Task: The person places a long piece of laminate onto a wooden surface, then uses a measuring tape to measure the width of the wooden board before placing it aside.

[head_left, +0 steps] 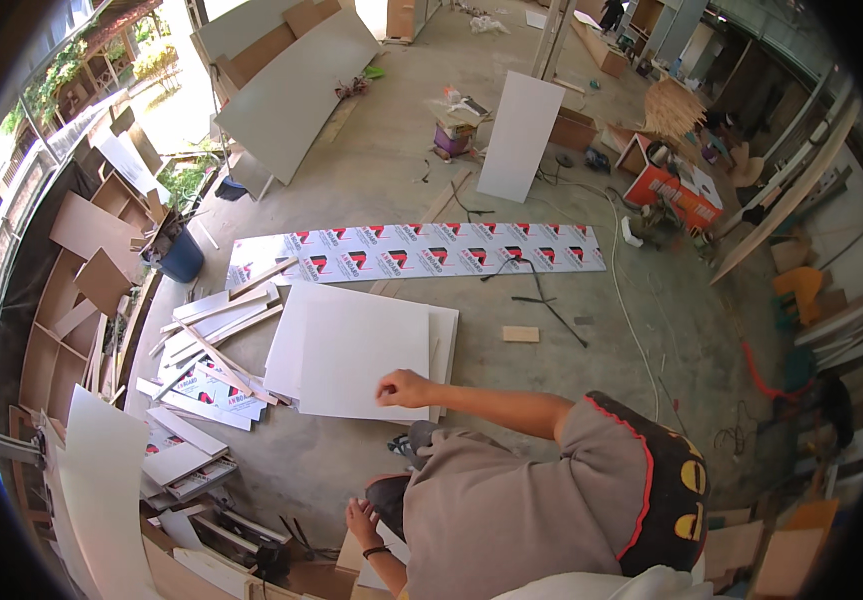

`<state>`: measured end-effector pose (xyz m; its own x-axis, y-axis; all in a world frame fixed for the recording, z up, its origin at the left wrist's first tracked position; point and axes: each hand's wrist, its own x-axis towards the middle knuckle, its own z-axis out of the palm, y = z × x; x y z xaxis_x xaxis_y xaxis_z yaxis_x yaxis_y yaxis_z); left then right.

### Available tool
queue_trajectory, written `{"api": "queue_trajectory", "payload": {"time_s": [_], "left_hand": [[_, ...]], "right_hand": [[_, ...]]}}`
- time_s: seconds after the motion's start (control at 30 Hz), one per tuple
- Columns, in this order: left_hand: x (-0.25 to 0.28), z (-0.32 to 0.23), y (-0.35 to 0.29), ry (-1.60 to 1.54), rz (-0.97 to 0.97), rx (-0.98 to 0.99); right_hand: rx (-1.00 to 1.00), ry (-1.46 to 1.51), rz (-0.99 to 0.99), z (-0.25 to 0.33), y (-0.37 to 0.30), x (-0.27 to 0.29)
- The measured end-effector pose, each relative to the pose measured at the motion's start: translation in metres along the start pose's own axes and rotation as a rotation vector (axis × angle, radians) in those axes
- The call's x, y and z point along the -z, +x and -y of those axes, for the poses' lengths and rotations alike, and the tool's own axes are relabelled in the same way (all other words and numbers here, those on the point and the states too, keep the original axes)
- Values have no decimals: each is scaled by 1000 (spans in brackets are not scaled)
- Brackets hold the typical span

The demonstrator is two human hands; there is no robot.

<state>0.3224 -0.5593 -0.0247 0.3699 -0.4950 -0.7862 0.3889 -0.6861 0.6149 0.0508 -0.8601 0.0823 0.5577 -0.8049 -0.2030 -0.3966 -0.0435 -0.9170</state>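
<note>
My right hand (406, 389) reaches over the near right part of a stack of white boards. Its fingers are curled together above the top white board (363, 350), and whatever they may hold is too small to make out. Lower down, my left hand (362, 524), with a dark band at the wrist, is beside my bent knee (387, 497). Its fingers are loosely bent and apart, with nothing seen in them. The boards lie flat on the floor, slightly out of line with one another. My shoe (414, 440) is by their near edge.
Beyond the stack lies a long board in printed film (431, 250). Wood strips and offcuts (216, 345) are heaped to the left, near a blue bucket (177, 256). A small wood block (520, 334) and a dark cord (548, 301) lie right; a white panel (519, 140) stands farther back.
</note>
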Motion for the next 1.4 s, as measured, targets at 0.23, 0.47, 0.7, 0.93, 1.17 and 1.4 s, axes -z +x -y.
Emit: {"api": "queue_trajectory", "payload": {"time_s": [0.23,0.47,0.7,0.93,1.17,1.4], "left_hand": [[93,-76,69,-54,4,2],[240,-150,151,-86,15,-81],[357,-246,144,-106,-190,-346],[442,-252,92,-534,-491,-327],[522,-240,82,-565,-920,-486],[699,-239,92,-74,-1509,-239]], "right_hand": [[673,446,260,358,61,-43],[1380,568,144,540,96,-146],[1086,765,-56,601,117,-353],[1062,786,489,641,140,-470],[1154,978,857,663,253,-563],[702,-211,808,541,494,-718]]}}
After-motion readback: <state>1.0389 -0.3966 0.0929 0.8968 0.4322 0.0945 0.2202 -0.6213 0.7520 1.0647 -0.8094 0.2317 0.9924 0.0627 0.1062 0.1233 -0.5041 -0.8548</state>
